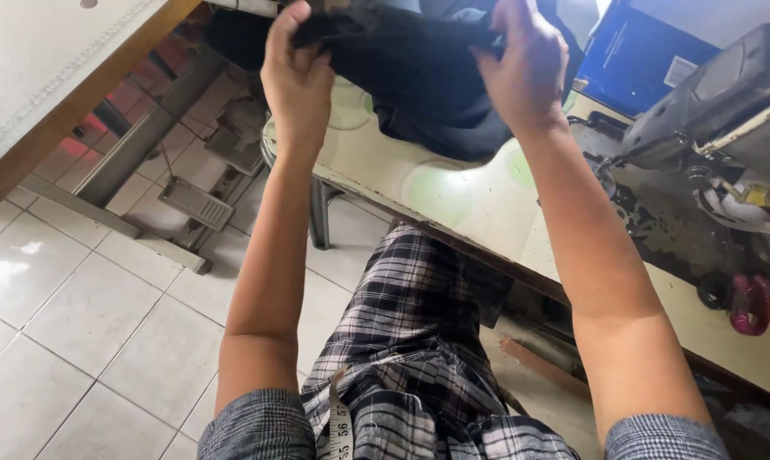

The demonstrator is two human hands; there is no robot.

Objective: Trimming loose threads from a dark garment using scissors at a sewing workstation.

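A dark, nearly black piece of cloth (419,77) lies bunched on the pale sewing table (470,213) at the top of the view. My left hand (298,72) grips its left edge, fingers pinched closed on the fabric. My right hand (525,64) holds the cloth's right edge, fingers curled over it. Both arms reach forward from grey checked sleeves. My lap, in black-and-white plaid, is below, with a measuring tape (341,426) hanging over it.
A grey sewing machine (726,94) stands at the right, with scissors with pink handles (751,302) on the table near it. A blue box (632,51) is behind. Another table's edge (53,94) and metal legs (146,136) stand left over white floor tiles.
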